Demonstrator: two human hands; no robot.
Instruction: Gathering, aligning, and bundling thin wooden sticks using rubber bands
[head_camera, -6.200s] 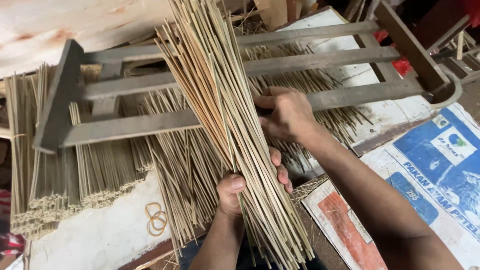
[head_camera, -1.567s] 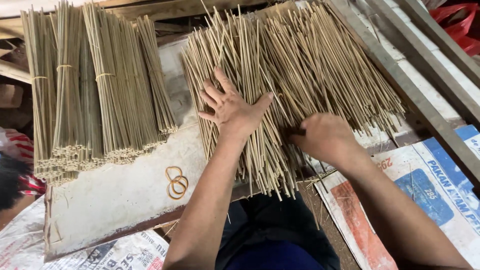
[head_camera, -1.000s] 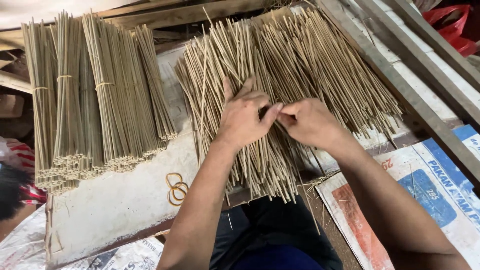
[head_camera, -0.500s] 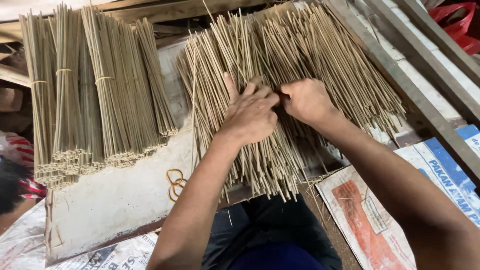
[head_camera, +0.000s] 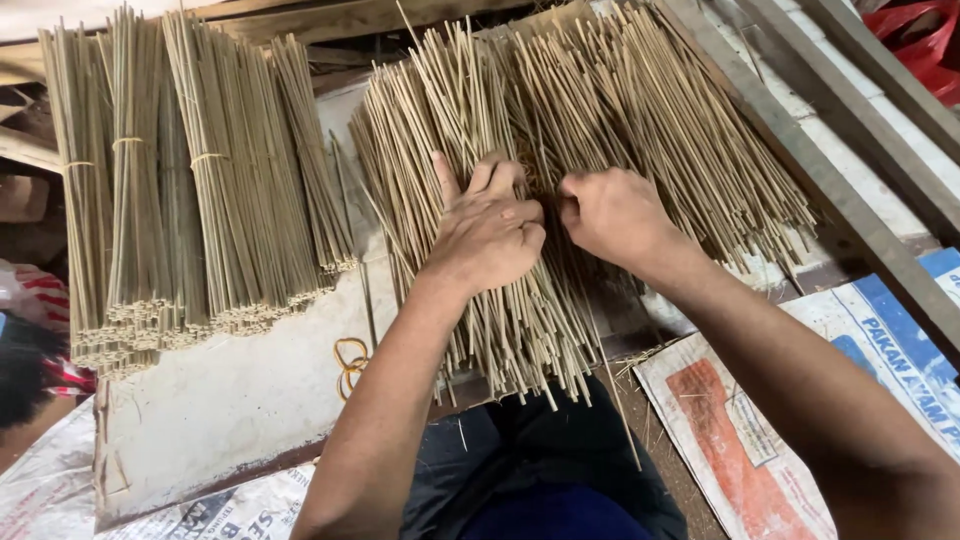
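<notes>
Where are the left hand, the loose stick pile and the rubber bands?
left hand (head_camera: 490, 232), head view, back of hand.
loose stick pile (head_camera: 640, 110), head view, upper middle.
rubber bands (head_camera: 349, 365), head view, on a loop.

Your left hand (head_camera: 487, 232) and right hand (head_camera: 612, 215) rest side by side on the loose pile of sticks (head_camera: 590, 130), which lies toward the board's (head_camera: 230, 400) right edge and overhangs its near edge. The tied bundles (head_camera: 190, 180) lie along the board's left edge, well apart from the pile. The rubber bands (head_camera: 350, 365) sit between them, near the near edge. The printed sack (head_camera: 800, 400) lies off the right corner, below the wooden rails (head_camera: 850, 150).
</notes>
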